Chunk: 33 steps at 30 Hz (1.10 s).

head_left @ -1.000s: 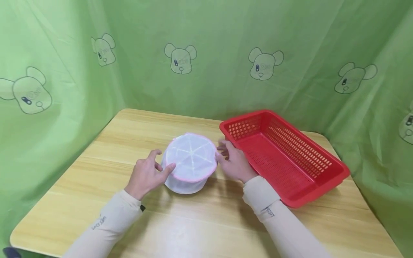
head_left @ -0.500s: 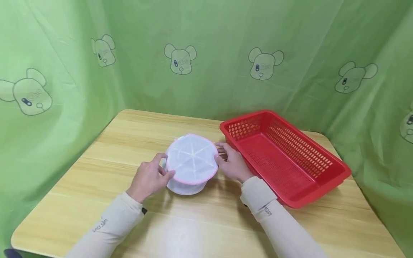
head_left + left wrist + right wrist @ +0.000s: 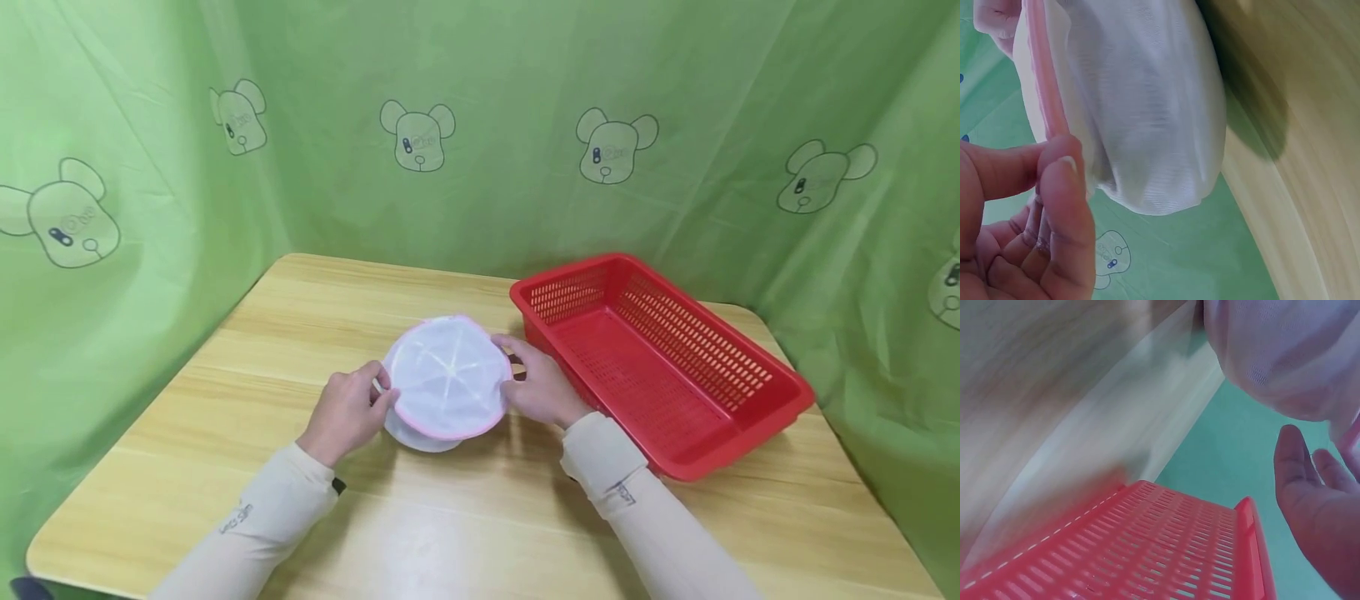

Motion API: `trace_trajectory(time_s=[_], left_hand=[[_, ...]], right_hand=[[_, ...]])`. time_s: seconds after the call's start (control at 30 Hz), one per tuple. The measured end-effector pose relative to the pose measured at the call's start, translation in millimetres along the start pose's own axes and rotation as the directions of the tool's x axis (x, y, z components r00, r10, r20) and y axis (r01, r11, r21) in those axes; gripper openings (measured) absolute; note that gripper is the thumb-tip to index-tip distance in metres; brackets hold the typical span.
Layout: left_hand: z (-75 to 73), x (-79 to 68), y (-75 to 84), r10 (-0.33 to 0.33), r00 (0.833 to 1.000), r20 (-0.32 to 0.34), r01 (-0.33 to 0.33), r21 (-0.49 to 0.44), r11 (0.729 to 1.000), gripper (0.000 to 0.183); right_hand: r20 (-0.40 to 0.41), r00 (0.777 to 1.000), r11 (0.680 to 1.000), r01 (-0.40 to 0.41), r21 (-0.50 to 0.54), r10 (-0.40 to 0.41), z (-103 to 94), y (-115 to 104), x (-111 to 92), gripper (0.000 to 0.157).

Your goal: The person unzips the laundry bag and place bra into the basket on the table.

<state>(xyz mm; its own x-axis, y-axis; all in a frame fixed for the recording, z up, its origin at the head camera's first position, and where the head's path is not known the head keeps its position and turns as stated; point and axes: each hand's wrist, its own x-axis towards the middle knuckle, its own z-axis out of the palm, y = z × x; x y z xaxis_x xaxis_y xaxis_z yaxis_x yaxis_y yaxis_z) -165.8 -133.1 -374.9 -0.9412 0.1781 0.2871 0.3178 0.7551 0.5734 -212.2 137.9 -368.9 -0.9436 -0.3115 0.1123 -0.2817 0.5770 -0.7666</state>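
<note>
A round white mesh laundry bag (image 3: 450,379) with pink edging stands mid-table, its top panel marked by pale spokes and tipped slightly toward me. My left hand (image 3: 347,415) pinches the pink edging at the left between thumb and forefinger; the left wrist view shows this grip on the pink strip (image 3: 1047,81) closely. At the opposite side, my right hand (image 3: 546,387) holds the rim, thumb on top and fingers round the far edge. The right wrist view shows the bag's soft side (image 3: 1279,362) above my right fingers (image 3: 1291,456), with the thumb out of sight.
A red plastic basket (image 3: 660,392) with slotted walls stands close to the right of my right hand, set at an angle. The wooden table (image 3: 225,433) has rounded corners. Behind it hangs a green curtain (image 3: 510,192) printed with bear heads.
Both hands have closed onto the bag's rim. The top panel has lifted and shifted slightly right and toward me, its outline now less round. The basket has stayed put.
</note>
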Motion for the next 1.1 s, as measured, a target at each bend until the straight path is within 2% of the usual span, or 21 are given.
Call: trace_trajectory(time_s=[0.1,0.23,0.4,0.5,0.63,0.73,0.77,0.8,0.83,0.87,0.93,0.97,1.0,1.03,1.07,1.1], left_hand=[[-1.4,-0.1,0.9,0.003,1.000,0.014,-0.003,0.017,1.000,0.014],[-3.8,-0.3,2.3,0.028,0.999,0.035,-0.030,0.071,0.997,0.015],[-6.3,0.1,3.2,0.039,0.999,0.035,-0.044,0.145,0.988,0.023],[-7.6,0.2,3.6,0.038,0.999,0.030,-0.042,0.163,0.986,0.028],[-9.9,-0.8,3.9,0.024,0.999,0.041,-0.029,0.150,0.988,0.023],[-12.4,-3.2,3.6,0.057,0.989,0.138,-0.073,0.109,0.991,0.026],[-13.1,-4.4,3.3,0.096,0.976,0.196,-0.115,0.086,0.990,0.027],[-13.9,-5.9,2.9,0.138,0.954,0.265,-0.159,0.059,0.985,0.027],[-14.3,-7.4,2.8,0.196,0.920,0.338,-0.215,0.018,0.977,0.026],[-14.3,-9.0,3.0,0.254,0.876,0.410,-0.268,-0.023,0.963,0.024],[-13.8,-11.9,4.4,0.340,0.776,0.532,-0.329,-0.118,0.937,0.019],[-13.2,-13.1,5.4,0.364,0.732,0.575,-0.338,-0.157,0.928,0.015],[-12.4,-14.0,6.4,0.378,0.700,0.606,-0.339,-0.183,0.923,0.012],[-11.4,-14.7,7.8,0.385,0.679,0.625,-0.334,-0.204,0.920,0.010],[-10.7,-15.1,8.7,0.384,0.671,0.634,-0.328,-0.211,0.921,0.011],[-9.9,-15.3,9.4,0.382,0.672,0.634,-0.316,-0.221,0.923,0.014]], right_hand=[[0.002,1.000,1.000,-0.009,0.012,0.009,-0.3,-0.7,-2.0,0.058],[-0.018,0.999,0.999,-0.030,0.026,0.030,-1.3,-1.5,-3.1,0.037],[-0.050,0.998,0.999,-0.040,-0.010,0.039,-1.2,1.3,-1.3,0.020],[-0.051,0.997,0.999,-0.050,0.006,0.050,-0.8,0.9,-1.8,0.027],[-0.018,0.999,0.999,-0.040,0.015,0.040,-0.8,-1.4,-3.2,0.055],[0.011,0.999,0.999,-0.030,-0.010,0.030,-0.9,-2.2,-3.8,0.065],[0.012,0.999,0.999,-0.031,-0.022,0.032,-0.9,-2.3,-3.9,0.064],[0.007,0.999,0.999,-0.034,-0.030,0.034,-0.8,-2.3,-3.9,0.061],[-0.003,0.999,0.999,-0.039,-0.036,0.039,-0.7,-2.1,-4.1,0.057],[-0.016,0.999,0.998,-0.043,-0.040,0.043,-0.6,-2.2,-4.0,0.052],[-0.049,0.998,0.998,-0.041,-0.048,0.039,0.0,-2.2,-3.3,0.038],[-0.068,0.997,0.998,-0.041,-0.054,0.037,0.3,-2.5,-2.6,0.030],[-0.082,0.996,0.997,-0.036,-0.062,0.031,0.5,-2.6,-2.1,0.023],[-0.093,0.995,0.997,-0.036,-0.069,0.029,0.9,-2.7,-1.5,0.017],[-0.101,0.994,0.996,-0.037,-0.077,0.029,1.2,-3.6,-1.0,0.014],[-0.103,0.994,0.996,-0.044,-0.080,0.036,1.5,-4.4,-0.7,0.013]])
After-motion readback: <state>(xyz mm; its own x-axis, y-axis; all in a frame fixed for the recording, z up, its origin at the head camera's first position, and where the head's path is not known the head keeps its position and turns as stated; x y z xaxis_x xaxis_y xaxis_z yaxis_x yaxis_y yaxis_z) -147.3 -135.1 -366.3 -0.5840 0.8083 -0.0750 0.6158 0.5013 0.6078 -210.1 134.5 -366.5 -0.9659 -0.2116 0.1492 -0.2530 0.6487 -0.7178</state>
